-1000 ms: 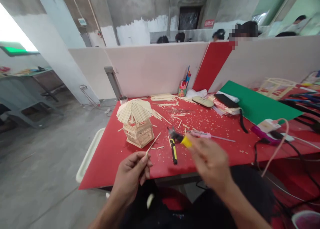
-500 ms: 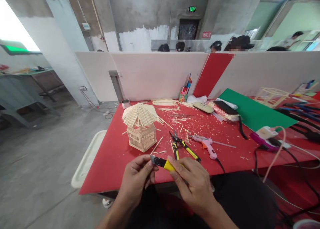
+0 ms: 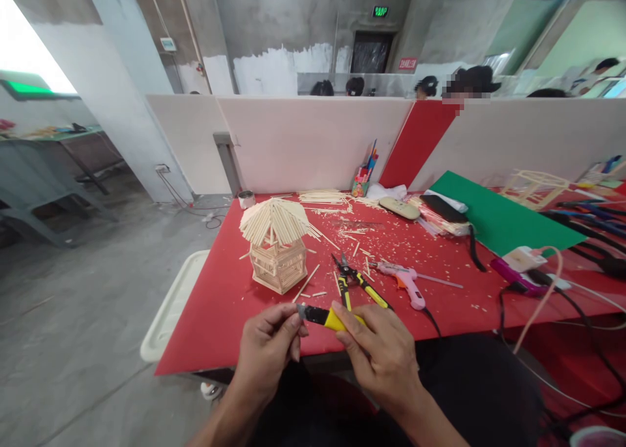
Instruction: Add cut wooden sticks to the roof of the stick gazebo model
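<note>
My right hand (image 3: pixel 379 346) is closed around the yellow handle of a utility knife (image 3: pixel 320 316), whose dark blade end points left. At the blade's tip, my left hand (image 3: pixel 271 343) is closed in a pinch; what its fingers hold, if anything, is too small or hidden to make out. Both hands are raised before the near edge of the red table (image 3: pixel 205 330). Just beyond them stands a small pavilion model (image 3: pixel 276 248) built of thin wooden sticks. Yellow-and-black pliers (image 3: pixel 355 281) lie past the knife, with loose sticks (image 3: pixel 307 283) beside them.
A pink glue gun (image 3: pixel 403 281) with its cord lies right of the pliers. Farther back are a stick pile (image 3: pixel 323 197), a pen holder (image 3: pixel 362 181), an oval case (image 3: pixel 398 208) and a green board (image 3: pixel 499 216). A purple power strip (image 3: pixel 516 279) sits at the right. A partition (image 3: pixel 303 141) closes the back.
The view has shifted slightly. Both hands keep nearly the same pose, with the knife's tip still at the left fingers.
</note>
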Demonstrator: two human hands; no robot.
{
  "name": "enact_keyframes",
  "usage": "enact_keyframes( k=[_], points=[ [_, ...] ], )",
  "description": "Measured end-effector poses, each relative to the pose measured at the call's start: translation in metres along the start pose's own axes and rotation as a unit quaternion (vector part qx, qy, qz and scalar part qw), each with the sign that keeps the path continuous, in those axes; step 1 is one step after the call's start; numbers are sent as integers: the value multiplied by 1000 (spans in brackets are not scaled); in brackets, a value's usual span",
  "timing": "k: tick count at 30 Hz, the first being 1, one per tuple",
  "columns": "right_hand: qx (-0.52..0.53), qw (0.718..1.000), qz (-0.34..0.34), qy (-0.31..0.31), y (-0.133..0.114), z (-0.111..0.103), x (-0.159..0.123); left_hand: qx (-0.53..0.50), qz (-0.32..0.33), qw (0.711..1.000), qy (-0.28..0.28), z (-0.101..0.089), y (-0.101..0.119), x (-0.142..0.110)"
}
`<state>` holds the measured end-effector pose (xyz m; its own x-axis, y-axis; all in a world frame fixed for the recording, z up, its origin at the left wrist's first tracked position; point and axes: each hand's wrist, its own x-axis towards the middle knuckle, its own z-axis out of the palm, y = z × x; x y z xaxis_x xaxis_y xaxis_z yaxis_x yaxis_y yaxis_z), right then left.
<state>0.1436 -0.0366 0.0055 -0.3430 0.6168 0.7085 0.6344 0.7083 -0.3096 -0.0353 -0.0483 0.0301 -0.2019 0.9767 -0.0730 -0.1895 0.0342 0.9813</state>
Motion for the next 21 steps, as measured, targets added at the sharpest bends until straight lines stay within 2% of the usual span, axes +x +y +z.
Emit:
enact_keyframes(
  k=[3,5,6,8,9,10,11,13,14,16,18,21],
  points=[
    [-24,999,-15,20,3,4,-1,-8,-12,1000,-3,0,4,-2],
    [-67,997,3,31,16,1,0,11,-10,1000,-5,-5,6,-7],
    [-101,994,26,42,27,-4,1,26,-6,1000,-3,-8,7,-11],
    [-203,965,108,127,48,-18,4,76,-13,997,-19,-15,6,-17],
    [-229,946,158,167,56,-26,6,76,-18,997,-3,-17,5,-19],
    [-229,937,178,193,60,-32,8,68,-37,997,8,-18,4,-19],
    [-197,949,155,191,59,-36,9,49,-60,997,8,-17,3,-18],
    [-80,987,79,119,44,-36,11,-21,-69,997,18,-10,2,-13],
    [-33,995,52,78,32,-33,10,-39,-71,997,11,-6,3,-10],
    [21,999,23,31,8,-22,7,-66,-83,994,-9,1,4,-5],
    [43,999,20,14,-8,-10,2,-83,-100,991,-25,5,7,-3],
    [55,998,25,6,-13,-1,-3,-94,-105,990,-30,4,8,-4]
  ],
)
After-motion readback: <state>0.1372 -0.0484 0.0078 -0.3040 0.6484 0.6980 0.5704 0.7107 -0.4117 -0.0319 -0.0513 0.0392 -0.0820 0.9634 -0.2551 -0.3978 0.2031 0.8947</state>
